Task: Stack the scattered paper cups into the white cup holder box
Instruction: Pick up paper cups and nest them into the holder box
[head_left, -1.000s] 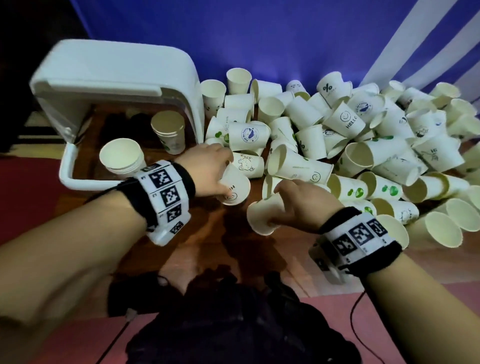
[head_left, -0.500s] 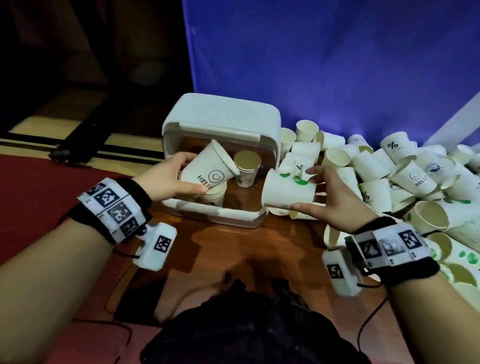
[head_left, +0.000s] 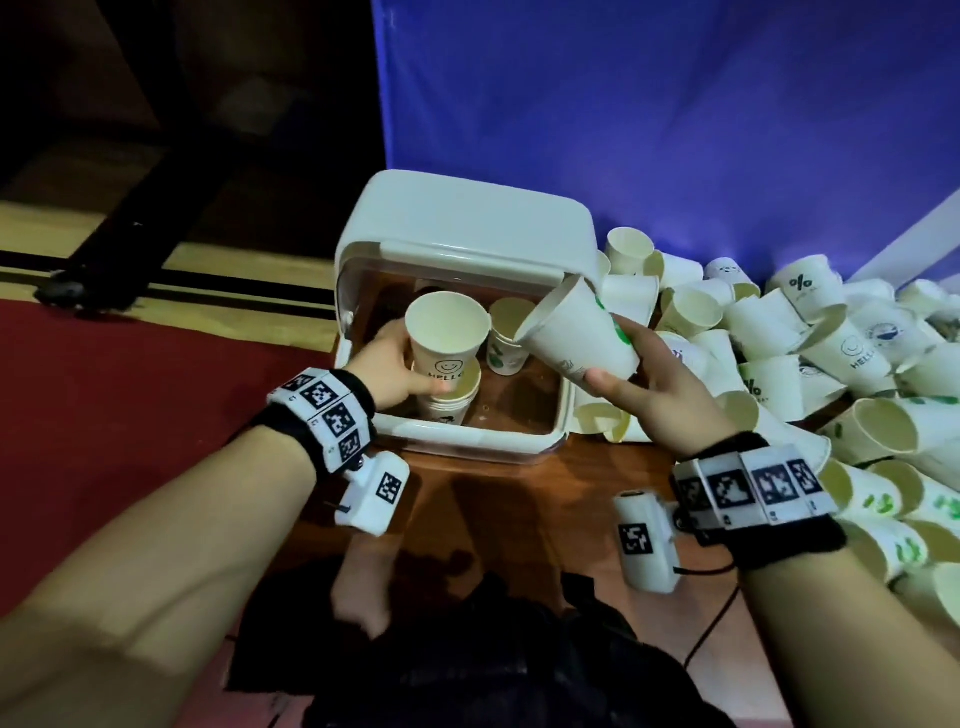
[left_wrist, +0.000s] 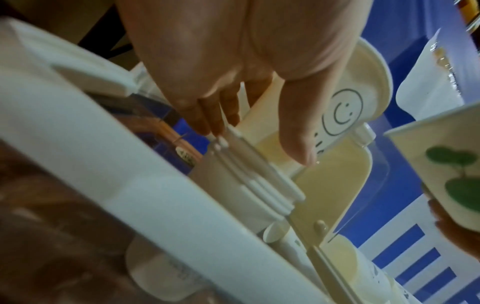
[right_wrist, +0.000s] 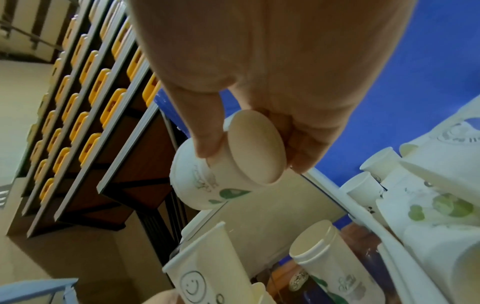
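Observation:
The white cup holder box (head_left: 470, 218) stands with its lid raised. My left hand (head_left: 395, 364) grips a smiley "HELLO" cup (head_left: 447, 335), upright, its base sunk in the mouth of a stack of cups (head_left: 449, 405) in the box's front left. In the left wrist view my thumb lies on that smiley cup (left_wrist: 340, 115) above the stack's rims (left_wrist: 262, 185). My right hand (head_left: 654, 379) holds a green-leaf cup (head_left: 576, 332) tilted, mouth toward the box, over its right side. The right wrist view shows the fingers round that leaf cup (right_wrist: 233, 164) near its base. Another cup stack (head_left: 506, 343) stands in the box.
A big heap of loose paper cups (head_left: 810, 364) covers the wooden table (head_left: 519, 499) right of the box. A blue backdrop (head_left: 675, 104) hangs behind. Red floor (head_left: 130, 389) lies to the left, and dark cloth (head_left: 493, 660) sits at the near table edge.
Both hands carried their cups from the heap to the box. The smiley cup went from tilted to upright onto the front-left stack. The leaf cup rose and tipped over the box's right side.

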